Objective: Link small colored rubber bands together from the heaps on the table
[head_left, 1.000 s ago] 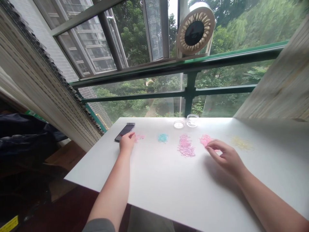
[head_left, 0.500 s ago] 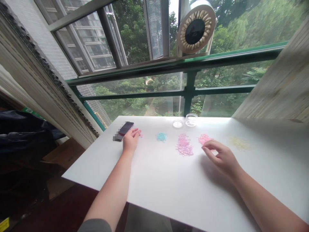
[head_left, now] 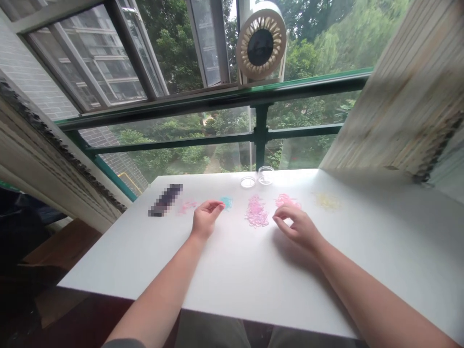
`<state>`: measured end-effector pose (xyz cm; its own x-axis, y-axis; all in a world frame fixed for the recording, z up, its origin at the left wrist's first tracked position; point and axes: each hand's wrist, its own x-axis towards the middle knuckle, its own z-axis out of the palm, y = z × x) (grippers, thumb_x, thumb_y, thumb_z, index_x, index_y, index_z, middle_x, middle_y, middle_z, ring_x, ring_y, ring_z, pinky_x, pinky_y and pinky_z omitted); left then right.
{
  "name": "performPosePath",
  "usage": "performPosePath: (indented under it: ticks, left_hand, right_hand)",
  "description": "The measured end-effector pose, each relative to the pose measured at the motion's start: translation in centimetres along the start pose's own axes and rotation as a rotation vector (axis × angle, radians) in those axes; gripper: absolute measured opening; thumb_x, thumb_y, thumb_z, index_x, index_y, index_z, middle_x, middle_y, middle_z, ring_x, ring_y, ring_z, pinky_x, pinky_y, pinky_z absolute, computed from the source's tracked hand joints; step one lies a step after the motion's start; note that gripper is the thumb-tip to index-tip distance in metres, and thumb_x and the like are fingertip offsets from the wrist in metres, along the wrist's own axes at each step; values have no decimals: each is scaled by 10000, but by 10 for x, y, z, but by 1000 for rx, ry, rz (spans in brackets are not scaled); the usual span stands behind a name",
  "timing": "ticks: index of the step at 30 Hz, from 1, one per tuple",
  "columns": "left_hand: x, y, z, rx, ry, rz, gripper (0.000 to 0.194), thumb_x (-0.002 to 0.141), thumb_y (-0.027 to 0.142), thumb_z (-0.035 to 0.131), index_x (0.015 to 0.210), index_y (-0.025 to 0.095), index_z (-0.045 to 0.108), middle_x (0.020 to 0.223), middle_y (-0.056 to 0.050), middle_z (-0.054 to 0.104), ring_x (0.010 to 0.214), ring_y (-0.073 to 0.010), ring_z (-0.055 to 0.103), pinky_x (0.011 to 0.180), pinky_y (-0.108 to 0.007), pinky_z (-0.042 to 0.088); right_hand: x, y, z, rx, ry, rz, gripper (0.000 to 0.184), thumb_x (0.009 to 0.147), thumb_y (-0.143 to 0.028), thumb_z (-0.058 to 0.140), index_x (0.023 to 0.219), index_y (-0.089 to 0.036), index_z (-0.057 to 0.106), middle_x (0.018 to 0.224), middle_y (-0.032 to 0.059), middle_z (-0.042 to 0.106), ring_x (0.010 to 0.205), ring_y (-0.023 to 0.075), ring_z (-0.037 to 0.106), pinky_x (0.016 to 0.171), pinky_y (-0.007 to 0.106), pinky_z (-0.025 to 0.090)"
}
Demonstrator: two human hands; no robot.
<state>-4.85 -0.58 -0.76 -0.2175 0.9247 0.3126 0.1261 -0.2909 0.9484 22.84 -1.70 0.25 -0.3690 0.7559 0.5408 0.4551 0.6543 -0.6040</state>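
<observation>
My left hand (head_left: pixel 206 218) is closed in a pinch above the table, its fingertips at the near edge of a small blue pile (head_left: pixel 226 201) of thin bands. Anything between those fingertips is too small to make out. My right hand (head_left: pixel 299 226) is also pinched, just in front of a coral-pink pile (head_left: pixel 286 199) that it partly covers; what it holds, if anything, cannot be seen. Between the hands lies a larger pinkish-purple pile (head_left: pixel 257 212) of thin loop-like bands. A few pink bands (head_left: pixel 187 206) lie scattered left of my left hand.
On the white table (head_left: pixel 224 275), a pale yellow pile (head_left: pixel 327 200) lies at the right and a dark, pixelated phone (head_left: pixel 166 200) at the left. A clear round dish (head_left: pixel 266 176) and a shallow lid (head_left: pixel 248 182) stand at the back, below a round fan (head_left: pixel 260 47) by the window.
My left hand has moved right, from the scattered pink bands beside the phone to the blue pile. My right hand keeps its pinch near the coral-pink pile. The view has turned right.
</observation>
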Motion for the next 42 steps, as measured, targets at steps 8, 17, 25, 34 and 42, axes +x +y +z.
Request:
performPosePath:
  ticks: [8, 17, 25, 34, 42]
  left_hand:
    - [-24, 26, 68, -99, -380, -68, 230, 660, 299, 730, 811, 142, 656, 834, -75, 709, 795, -190, 663, 742, -318, 539]
    - [-33, 28, 85, -94, -400, -2, 228, 648, 284, 746, 798, 139, 654, 783, -55, 699, 743, -180, 663, 702, -301, 552]
    - [-38, 25, 75, -11, -420, 48, 201, 667, 285, 733, 791, 146, 657, 776, -56, 701, 741, -179, 667, 722, -295, 555]
    - [-40, 24, 72, 48, -474, 83, 193, 680, 289, 722, 798, 152, 655, 777, -47, 697, 723, -165, 663, 698, -272, 557]
    - [-40, 24, 71, 44, -462, 54, 237, 670, 297, 729, 832, 151, 637, 807, -58, 707, 732, -175, 674, 705, -289, 562]
  right_hand:
    - [1, -5, 4, 47, 35, -18, 73, 756, -190, 563, 826, -184, 583, 764, 39, 621, 693, 144, 582, 655, 289, 509]
    - [-1, -5, 9, 93, 72, -60, 24, 775, -195, 594, 793, -188, 581, 695, 22, 590, 644, 133, 555, 601, 269, 484]
    - [-2, -12, 11, 128, 47, -58, 23, 771, -162, 579, 775, -183, 585, 703, 26, 589, 649, 130, 545, 615, 267, 475]
    - [-3, -15, 9, 143, 10, -36, 68, 745, -129, 570, 787, -176, 596, 715, 25, 602, 653, 129, 559, 627, 266, 477]
    - [-3, -14, 9, 143, -9, -21, 70, 746, -138, 570, 790, -182, 601, 725, 24, 613, 659, 130, 569, 631, 269, 481]
